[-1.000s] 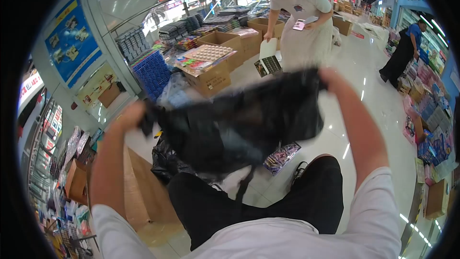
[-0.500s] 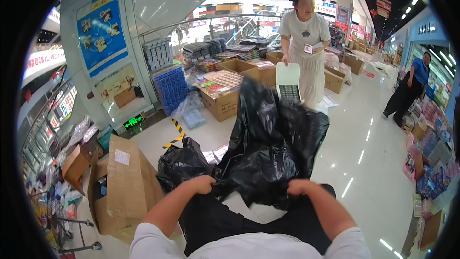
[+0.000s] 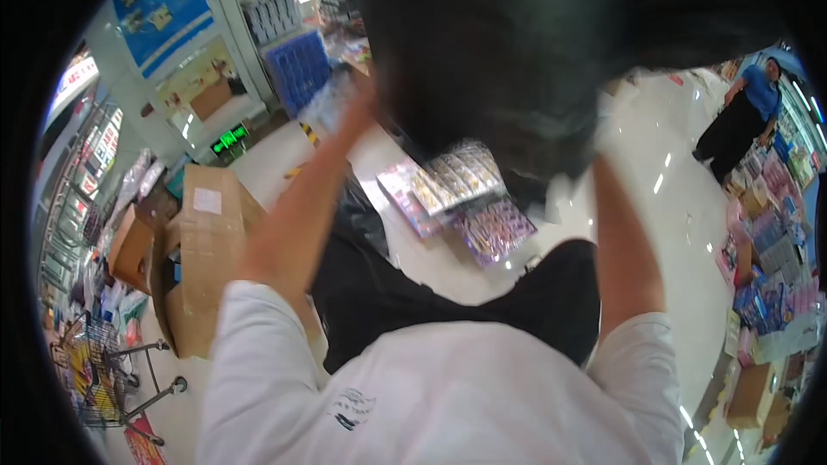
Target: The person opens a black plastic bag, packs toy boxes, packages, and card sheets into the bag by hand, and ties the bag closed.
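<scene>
Both hands lift a black plastic bag (image 3: 517, 52) overhead; left hand (image 3: 366, 90) and right hand (image 3: 603, 133) blur, grip unclear. Best held wide, above the cardboard box (image 3: 202, 250).

Bright, fisheye-warped, perhaps motion-blurred.

Black bag (image 3: 517, 43) fills my upper view, blocks ahead. Cardboard box (image 3: 202, 250) crowds left. Packets (image 3: 457, 198) on floor; bare floor (image 3: 672, 207) right.
</scene>
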Demonstrator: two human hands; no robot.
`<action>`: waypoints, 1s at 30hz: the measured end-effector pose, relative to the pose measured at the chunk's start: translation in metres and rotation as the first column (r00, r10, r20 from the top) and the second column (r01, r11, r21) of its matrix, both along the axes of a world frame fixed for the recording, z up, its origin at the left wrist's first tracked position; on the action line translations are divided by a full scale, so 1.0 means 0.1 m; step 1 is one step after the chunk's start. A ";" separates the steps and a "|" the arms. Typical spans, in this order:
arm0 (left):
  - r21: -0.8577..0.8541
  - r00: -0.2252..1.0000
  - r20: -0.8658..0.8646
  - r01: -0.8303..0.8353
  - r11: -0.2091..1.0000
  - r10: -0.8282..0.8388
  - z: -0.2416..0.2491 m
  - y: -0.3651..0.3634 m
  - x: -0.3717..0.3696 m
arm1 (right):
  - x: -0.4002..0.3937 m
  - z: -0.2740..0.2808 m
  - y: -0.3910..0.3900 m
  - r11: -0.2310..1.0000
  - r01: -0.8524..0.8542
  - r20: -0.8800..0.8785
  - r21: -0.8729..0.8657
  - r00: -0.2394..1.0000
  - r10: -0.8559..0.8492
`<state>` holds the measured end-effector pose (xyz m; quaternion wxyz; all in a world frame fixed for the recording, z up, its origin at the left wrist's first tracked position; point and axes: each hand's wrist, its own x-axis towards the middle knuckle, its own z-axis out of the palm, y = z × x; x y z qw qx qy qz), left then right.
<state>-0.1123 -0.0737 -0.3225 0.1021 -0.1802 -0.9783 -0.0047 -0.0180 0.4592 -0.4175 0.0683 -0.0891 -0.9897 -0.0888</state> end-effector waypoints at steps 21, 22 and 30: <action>0.750 0.820 0.148 -0.457 -0.478 -0.553 0.00 -0.71 0.18 | -0.05 -0.50 -0.27 -0.101 -0.196 -0.162 -0.975 0.948 -0.275; 0.749 0.815 0.160 -0.467 -0.469 -0.557 -0.05 -0.85 0.14 | -0.04 -0.43 -0.39 0.115 -0.125 -0.142 -0.986 0.977 -0.160; 0.825 0.571 0.242 -0.546 -0.143 -0.785 -0.69 -0.68 -0.23 | -0.51 -1.17 -0.63 0.814 -0.098 0.292 -0.572 0.903 0.314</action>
